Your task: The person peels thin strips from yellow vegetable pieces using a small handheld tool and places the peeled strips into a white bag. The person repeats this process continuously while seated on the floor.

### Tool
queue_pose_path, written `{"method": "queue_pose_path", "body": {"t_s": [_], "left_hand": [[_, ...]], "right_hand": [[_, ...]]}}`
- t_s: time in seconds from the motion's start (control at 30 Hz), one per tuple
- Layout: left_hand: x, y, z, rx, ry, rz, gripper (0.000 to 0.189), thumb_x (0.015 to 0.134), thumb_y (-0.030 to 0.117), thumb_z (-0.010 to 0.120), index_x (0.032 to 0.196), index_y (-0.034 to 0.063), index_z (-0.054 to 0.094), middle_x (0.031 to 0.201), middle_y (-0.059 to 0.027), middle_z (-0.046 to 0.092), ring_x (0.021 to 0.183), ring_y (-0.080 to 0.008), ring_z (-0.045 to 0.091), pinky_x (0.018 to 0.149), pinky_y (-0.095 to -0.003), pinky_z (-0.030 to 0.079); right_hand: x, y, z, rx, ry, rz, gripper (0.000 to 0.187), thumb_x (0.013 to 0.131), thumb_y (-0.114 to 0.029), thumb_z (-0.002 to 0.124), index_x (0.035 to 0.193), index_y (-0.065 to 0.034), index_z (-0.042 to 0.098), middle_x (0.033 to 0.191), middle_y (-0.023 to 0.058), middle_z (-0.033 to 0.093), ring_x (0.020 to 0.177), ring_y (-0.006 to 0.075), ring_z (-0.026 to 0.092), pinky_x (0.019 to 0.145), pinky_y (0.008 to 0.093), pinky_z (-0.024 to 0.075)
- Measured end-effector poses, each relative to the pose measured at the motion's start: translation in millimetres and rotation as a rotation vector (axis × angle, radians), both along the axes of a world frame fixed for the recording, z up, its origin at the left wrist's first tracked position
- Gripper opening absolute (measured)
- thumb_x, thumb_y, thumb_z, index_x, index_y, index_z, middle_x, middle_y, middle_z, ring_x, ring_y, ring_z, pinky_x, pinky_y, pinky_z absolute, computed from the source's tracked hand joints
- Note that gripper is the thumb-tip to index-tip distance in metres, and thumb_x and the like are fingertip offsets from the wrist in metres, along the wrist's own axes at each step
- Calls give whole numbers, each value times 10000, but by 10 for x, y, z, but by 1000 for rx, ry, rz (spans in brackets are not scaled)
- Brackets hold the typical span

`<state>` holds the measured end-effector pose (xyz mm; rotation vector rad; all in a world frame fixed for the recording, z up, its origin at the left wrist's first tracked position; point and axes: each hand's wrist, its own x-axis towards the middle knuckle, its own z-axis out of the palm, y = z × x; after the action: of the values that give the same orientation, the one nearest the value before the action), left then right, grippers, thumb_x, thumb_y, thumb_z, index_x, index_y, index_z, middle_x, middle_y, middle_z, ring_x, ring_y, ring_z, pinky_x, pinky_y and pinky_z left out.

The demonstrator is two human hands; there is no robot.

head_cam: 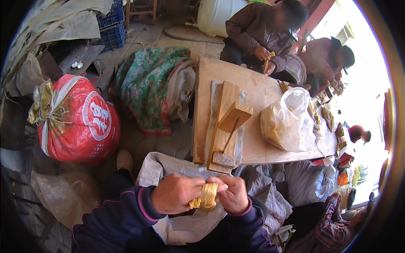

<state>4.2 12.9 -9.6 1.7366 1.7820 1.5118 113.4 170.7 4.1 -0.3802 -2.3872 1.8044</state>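
A yellow-brown strip of dried plant material (208,195), folded over on itself, is gripped between my two hands above an open white sack (183,232) at my lap. My left hand (180,193) pinches its left part, with the crumpled lower end showing under the fingers. My right hand (231,193) holds its upper right edge between thumb and fingers. Just beyond the hands, a wooden stand with a slanted metal rod (223,132) lies on a pale cloth (212,104) near the edge of the wooden table (253,79).
A clear plastic bag of yellowish pieces (281,126) stands on the table. To the left are a red sack (76,120) and a green floral cloth (148,82) over a bundle. Several people sit around the table; one (264,34) holds a yellow strip. Filled sacks (310,182) lie at the right.
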Motion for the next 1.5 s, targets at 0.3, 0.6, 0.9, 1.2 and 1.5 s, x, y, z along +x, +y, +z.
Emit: {"method": "queue_pose_path", "body": {"t_s": [0.3,0.6,0.9,1.2,1.5], "left_hand": [[9,-25,-158,206,226,301,365,734,212,759,1040,30,677,1000,-81,641,662,-211,627,539,-312,488],[12,-67,-23,-222,172,283,267,749,77,679,1013,36,669,1221,-91,623,805,-225,686,602,-303,547],[-43,-82,-55,16,135,193,126,774,50,658,885,10,615,1058,-102,656,694,-235,654,590,-303,528],[-201,-253,116,236,-474,220,119,866,65,658,797,-31,644,922,-155,664,775,-241,641,697,-316,510],[-140,-200,-51,-42,-1061,-59,338,864,188,733,1110,-11,613,915,-67,670,703,-77,590,575,-210,445]], "right_hand": [[16,-241,-237,-905,80,-216,89,894,-92,674,911,-9,649,820,59,655,648,108,576,580,246,460],[-5,-147,-148,364,281,-6,142,852,-108,691,847,19,627,694,122,586,586,246,590,545,305,462],[47,-148,-349,-39,-55,-14,270,982,-203,509,859,17,607,618,114,575,539,161,554,535,332,448],[201,-33,-393,-1137,-71,294,471,957,-442,556,861,13,629,691,7,532,504,54,303,488,229,210],[121,-94,-249,-887,-181,73,383,973,-331,564,811,6,648,622,-17,516,534,39,333,509,211,238]]}}
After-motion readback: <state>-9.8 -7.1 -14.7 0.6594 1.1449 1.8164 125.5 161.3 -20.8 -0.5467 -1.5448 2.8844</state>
